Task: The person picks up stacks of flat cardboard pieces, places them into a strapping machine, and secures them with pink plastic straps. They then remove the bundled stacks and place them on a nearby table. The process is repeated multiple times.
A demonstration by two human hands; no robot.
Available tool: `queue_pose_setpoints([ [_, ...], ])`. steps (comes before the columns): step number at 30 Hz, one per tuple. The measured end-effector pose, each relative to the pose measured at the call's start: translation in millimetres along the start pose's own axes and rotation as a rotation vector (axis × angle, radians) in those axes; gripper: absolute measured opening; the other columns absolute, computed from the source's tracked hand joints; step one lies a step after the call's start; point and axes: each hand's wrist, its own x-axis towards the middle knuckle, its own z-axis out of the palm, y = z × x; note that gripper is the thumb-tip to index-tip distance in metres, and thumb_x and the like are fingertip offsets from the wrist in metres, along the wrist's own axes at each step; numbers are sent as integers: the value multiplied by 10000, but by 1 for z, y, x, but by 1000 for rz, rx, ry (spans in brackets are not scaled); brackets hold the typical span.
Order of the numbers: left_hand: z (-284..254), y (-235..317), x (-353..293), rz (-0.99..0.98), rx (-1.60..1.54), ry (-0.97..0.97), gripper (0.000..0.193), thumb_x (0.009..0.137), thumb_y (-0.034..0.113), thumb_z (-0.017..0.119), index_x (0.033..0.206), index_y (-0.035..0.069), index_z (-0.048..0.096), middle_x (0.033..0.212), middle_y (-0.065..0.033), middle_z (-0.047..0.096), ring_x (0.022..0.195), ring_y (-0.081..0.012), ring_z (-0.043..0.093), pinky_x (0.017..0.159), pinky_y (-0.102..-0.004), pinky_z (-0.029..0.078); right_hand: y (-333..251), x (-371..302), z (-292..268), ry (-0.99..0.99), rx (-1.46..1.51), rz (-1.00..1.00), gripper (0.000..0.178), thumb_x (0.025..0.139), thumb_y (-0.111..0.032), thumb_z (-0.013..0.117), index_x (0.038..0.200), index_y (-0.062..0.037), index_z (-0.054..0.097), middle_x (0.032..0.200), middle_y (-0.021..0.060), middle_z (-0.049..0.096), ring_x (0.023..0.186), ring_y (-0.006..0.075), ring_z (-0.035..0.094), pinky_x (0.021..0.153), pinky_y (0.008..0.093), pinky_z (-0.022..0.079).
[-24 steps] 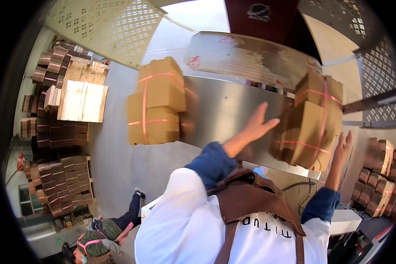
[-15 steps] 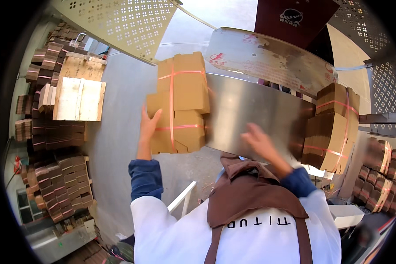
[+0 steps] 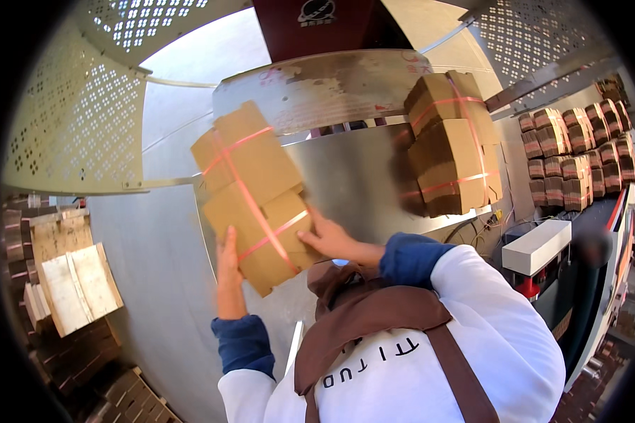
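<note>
Left hand (image 3: 229, 271): part-closed, set along the lower left edge of the left bundle (image 3: 264, 190) and holding it; fingers point up, partly out of sight.

Left bundle: brown flat cardboard in two offset blocks, so the outline steps in and out. Pink straps (image 3: 269, 231) bind it, one down the length, two across. It tilts, top toward the left, over the left end of the counter (image 3: 346, 169). Hard to tell from above whether its underside touches the metal.

Right hand (image 3: 328, 238): curled at the lower right edge of the same bundle, thumb on the face, other fingers mostly hidden; bundle held between both hands.

Right bundle (image 3: 451, 141): similar brown cardboard and pink strapping, darker side facing left; at the counter's right end, well apart from both hands.

Edges, from the left. Pierced panel (image 3: 85, 120) high up, beyond the bundle's upper left corner. Wooden board (image 3: 81, 287) lower down, grey floor (image 3: 148, 282) running between it and the left hand. Counter's left edge near the left bundle. Metal top shows between the two bundles; along its far side, a worn sheet (image 3: 317, 88). Brown apron (image 3: 374, 310) close to the near edge. Past the right bundle, strapped stacks (image 3: 578, 151); nearer, a white box (image 3: 536, 247).
</note>
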Motion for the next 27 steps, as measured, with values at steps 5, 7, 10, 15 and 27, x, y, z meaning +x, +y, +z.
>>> queue_pose_setpoints([
  [5, 146, -34, 8, -28, -39, -196, 809, 880, 363, 669, 1429, -29, 221, 1335, -169, 468, 1178, -268, 513, 934, -398, 483, 49, -48, -122, 195, -63, 123, 808, 888, -487, 540, 1444, 13, 233, 1160, 335, 563, 1062, 448, 578, 933, 442, 449],
  [7, 195, -50, 9, 7, -13, -242, 786, 879, 363, 670, 1416, -25, 247, 1324, -162, 476, 1179, -263, 510, 953, -382, 463, 64, -64, -164, 228, -68, 166, 820, 890, -487, 533, 1452, 14, 207, 1124, 341, 577, 1049, 456, 579, 920, 441, 453],
  [10, 257, -69, 5, -10, 38, -252, 749, 877, 354, 673, 1398, -22, 289, 1317, -152, 484, 1189, -250, 501, 976, -359, 435, 68, -95, -217, 236, -125, 198, 688, 898, -354, 575, 1405, 27, 308, 1195, 327, 546, 1096, 436, 563, 915, 429, 462],
  [15, 299, -85, 7, 29, 164, -298, 735, 859, 354, 693, 1385, -16, 335, 1312, -129, 496, 1209, -226, 485, 983, -353, 420, 56, -159, -304, 305, -150, -274, 512, 877, -201, 631, 1307, 18, 461, 1280, 261, 514, 1146, 400, 543, 925, 423, 463],
  [27, 320, -36, 63, -88, 48, -370, 643, 921, 425, 567, 1411, 63, 361, 1313, -75, 517, 1248, -210, 460, 995, -345, 405, 261, -98, -515, 348, 647, 386, 774, 920, -666, 362, 1495, -159, 262, 1447, 61, 417, 1268, 228, 435, 1034, 367, 331],
])
